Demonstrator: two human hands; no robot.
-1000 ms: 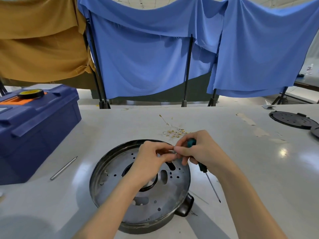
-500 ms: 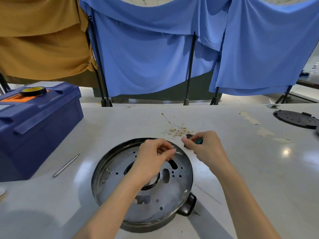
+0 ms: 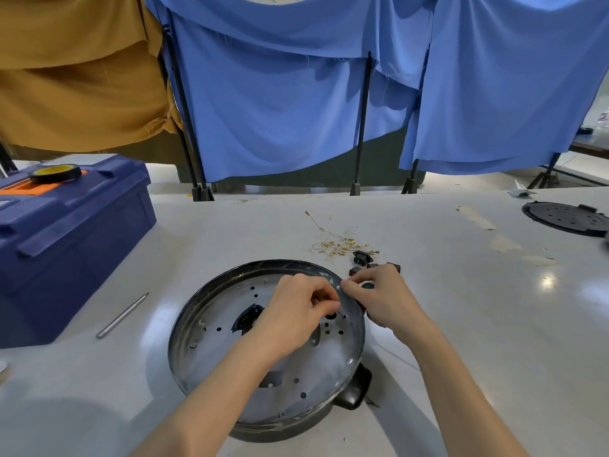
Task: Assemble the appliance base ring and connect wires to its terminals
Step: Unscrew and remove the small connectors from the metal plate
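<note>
Left hand (image 3: 296, 313) over base ring (image 3: 211, 311), right hand (image 3: 387, 303) gripping screwdriver (image 3: 366, 286)

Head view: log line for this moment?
left hand curled over base ring, contents unclear | right hand holds screwdriver at rim | wires loose on table

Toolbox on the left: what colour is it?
Dark blue toolbox, orange panel on its lid; head view.

The bare left forearm (image 3: 227, 387) and right forearm (image 3: 458, 387) rise from the lower edge of the frame and converge toward the centre. The left hand (image 3: 295, 313) lies palm down, fingers curled, thumb meeting forefinger; whether it pinches anything is hidden. The right hand (image 3: 387, 300), just right of it, curls round a teal handle (image 3: 366, 286), its forefinger tip close to the left's.
</note>
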